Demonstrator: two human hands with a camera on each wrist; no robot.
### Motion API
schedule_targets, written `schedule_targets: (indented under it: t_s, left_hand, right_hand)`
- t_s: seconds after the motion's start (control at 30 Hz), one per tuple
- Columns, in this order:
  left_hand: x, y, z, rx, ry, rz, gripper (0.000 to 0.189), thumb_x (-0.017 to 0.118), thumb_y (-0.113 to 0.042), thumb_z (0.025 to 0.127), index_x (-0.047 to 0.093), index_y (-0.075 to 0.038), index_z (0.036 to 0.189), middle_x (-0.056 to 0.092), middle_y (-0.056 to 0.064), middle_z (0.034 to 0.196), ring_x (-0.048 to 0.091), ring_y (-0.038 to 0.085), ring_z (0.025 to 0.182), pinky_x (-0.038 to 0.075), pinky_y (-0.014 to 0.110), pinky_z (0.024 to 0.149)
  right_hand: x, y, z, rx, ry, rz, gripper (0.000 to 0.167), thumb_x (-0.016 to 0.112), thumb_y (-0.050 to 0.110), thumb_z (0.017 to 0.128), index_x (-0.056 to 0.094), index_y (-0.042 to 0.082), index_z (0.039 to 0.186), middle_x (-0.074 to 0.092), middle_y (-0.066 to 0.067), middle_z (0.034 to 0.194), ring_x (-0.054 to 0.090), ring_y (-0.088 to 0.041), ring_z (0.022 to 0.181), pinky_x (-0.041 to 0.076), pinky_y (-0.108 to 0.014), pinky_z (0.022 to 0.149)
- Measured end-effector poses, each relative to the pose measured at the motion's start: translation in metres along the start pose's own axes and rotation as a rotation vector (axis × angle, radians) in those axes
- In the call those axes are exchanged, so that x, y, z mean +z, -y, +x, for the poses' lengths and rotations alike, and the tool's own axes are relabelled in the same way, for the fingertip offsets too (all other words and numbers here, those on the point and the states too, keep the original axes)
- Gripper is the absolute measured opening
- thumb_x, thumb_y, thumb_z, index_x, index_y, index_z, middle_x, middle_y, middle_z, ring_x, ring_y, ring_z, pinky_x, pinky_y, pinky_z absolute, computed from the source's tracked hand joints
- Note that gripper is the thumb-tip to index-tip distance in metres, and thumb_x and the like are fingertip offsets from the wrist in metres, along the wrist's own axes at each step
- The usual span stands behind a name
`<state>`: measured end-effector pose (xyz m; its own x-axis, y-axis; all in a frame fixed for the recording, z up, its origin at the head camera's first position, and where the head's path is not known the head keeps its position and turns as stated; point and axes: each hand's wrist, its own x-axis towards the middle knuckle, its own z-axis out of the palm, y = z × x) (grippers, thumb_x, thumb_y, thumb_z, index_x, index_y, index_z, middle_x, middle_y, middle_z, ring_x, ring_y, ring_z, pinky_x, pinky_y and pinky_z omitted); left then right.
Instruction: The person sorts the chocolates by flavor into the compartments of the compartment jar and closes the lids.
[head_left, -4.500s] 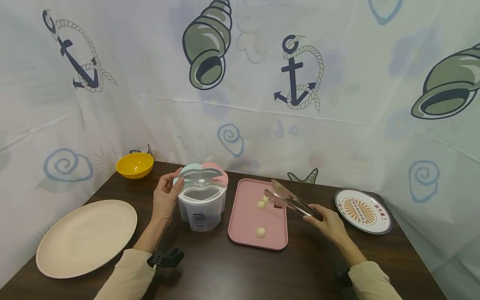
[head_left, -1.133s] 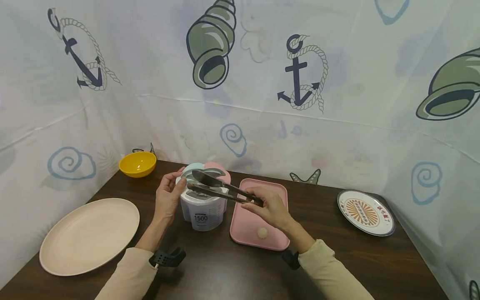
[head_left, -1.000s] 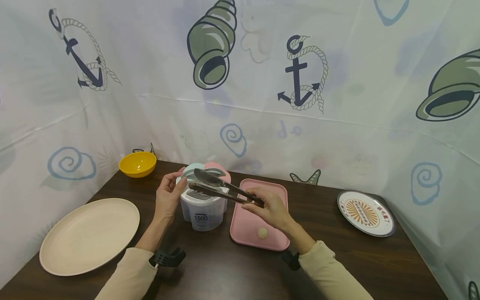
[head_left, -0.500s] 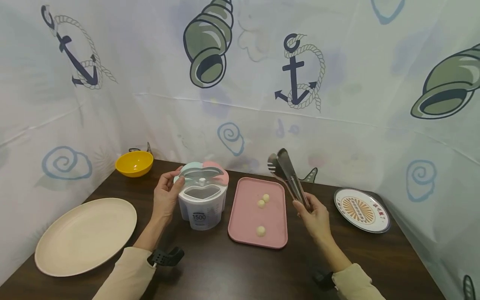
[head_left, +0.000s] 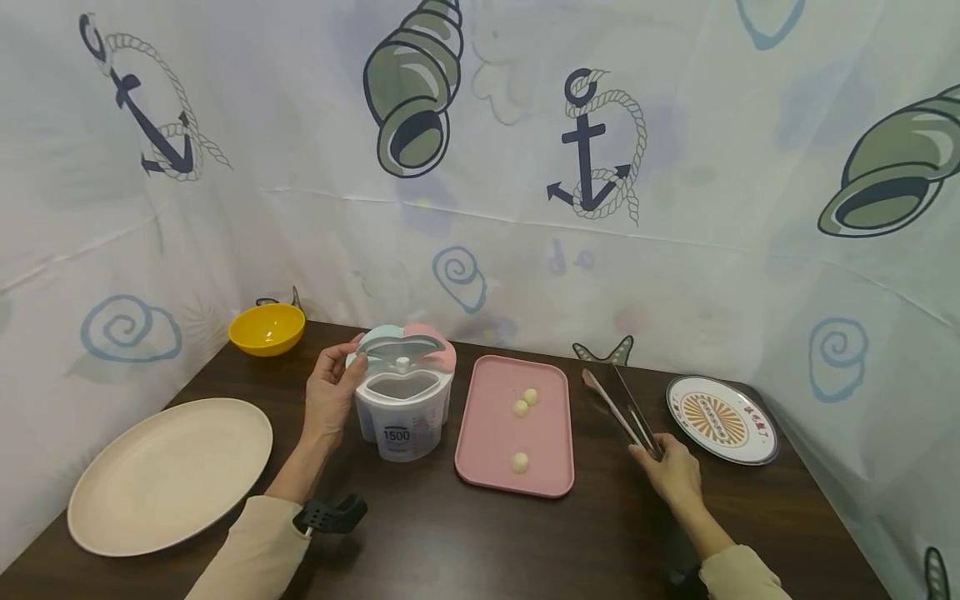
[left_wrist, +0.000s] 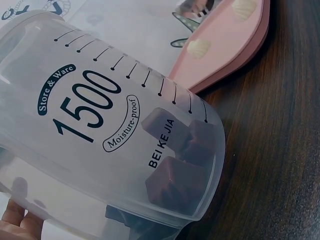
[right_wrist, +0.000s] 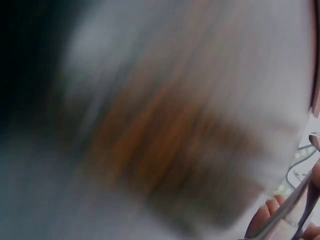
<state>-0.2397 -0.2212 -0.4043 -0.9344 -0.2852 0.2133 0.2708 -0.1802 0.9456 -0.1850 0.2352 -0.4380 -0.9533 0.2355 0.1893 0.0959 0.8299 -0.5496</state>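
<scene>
My left hand (head_left: 327,396) grips the side of the lid on a clear storage container (head_left: 422,433); its front compartment stands uncovered. In the left wrist view, reddish-brown cubes (left_wrist: 175,187) lie at the bottom of that compartment, and a dark bluish piece (left_wrist: 120,216) shows in the one beside it. My right hand (head_left: 675,475) holds metal tongs (head_left: 617,414) by the handle end, low over the table, arms spread with nothing between them. Left of the tongs, a pink tray (head_left: 491,446) bears three small cream shell-shaped pieces (head_left: 520,462). The right wrist view is mostly blurred.
A large cream oval plate (head_left: 172,475) lies at the left, with a yellow bowl (head_left: 267,329) behind it in the corner. At the right sits a white patterned plate (head_left: 757,437). A printed cloth (head_left: 510,275) hangs behind the dark table (head_left: 480,542).
The tongs held a brown cube over the tray, then reached over the container. Since then my right hand has swung them right and lowered them beside the tray. The left hand has stayed put.
</scene>
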Motion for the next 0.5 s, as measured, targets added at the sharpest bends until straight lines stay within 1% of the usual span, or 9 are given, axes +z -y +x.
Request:
schedule_targets:
  t_s: [0.17, 0.3, 0.37, 0.5]
  left_hand:
    - [0.000, 0.001, 0.000, -0.005, -0.004, 0.011, 0.019, 0.063, -0.019, 0.091, 0.054, -0.016, 0.107, 0.055, 0.004, 0.135, 0.053, 0.002, 0.117, 0.044, 0.011, 0.092]
    - [0.000, 0.000, 0.000, -0.009, -0.002, 0.005, 0.020, 0.063, -0.019, 0.090, 0.054, -0.016, 0.108, 0.054, 0.005, 0.136, 0.052, 0.003, 0.118, 0.043, 0.012, 0.092]
    - [0.001, 0.000, 0.000, -0.014, -0.002, 0.001, 0.020, 0.064, -0.019, 0.090, 0.054, -0.016, 0.107, 0.055, 0.005, 0.136, 0.052, 0.003, 0.118, 0.043, 0.012, 0.093]
    - [0.001, 0.000, 0.000, -0.013, 0.003, -0.004, 0.020, 0.063, -0.019, 0.090, 0.054, -0.016, 0.107, 0.054, 0.006, 0.136, 0.052, 0.004, 0.119, 0.043, 0.012, 0.093]
  right_hand:
    - [-0.004, -0.002, 0.000, 0.004, 0.048, -0.023, 0.045, 0.069, 0.027, 0.083, 0.056, -0.010, 0.104, 0.065, -0.021, 0.086, 0.061, -0.037, 0.079, 0.047, -0.048, 0.067]
    - [-0.008, -0.002, 0.001, 0.018, 0.094, -0.043, 0.050, 0.067, 0.026, 0.084, 0.052, -0.015, 0.108, 0.062, -0.026, 0.088, 0.059, -0.036, 0.077, 0.047, -0.049, 0.067]
    - [-0.010, -0.001, 0.002, 0.012, 0.112, -0.062, 0.053, 0.065, 0.024, 0.085, 0.049, -0.019, 0.111, 0.061, -0.030, 0.089, 0.059, -0.038, 0.077, 0.047, -0.050, 0.067]
    - [-0.013, 0.001, 0.000, -0.003, 0.143, -0.118, 0.057, 0.064, 0.024, 0.085, 0.047, -0.023, 0.114, 0.055, -0.037, 0.097, 0.053, -0.047, 0.090, 0.044, -0.054, 0.075]
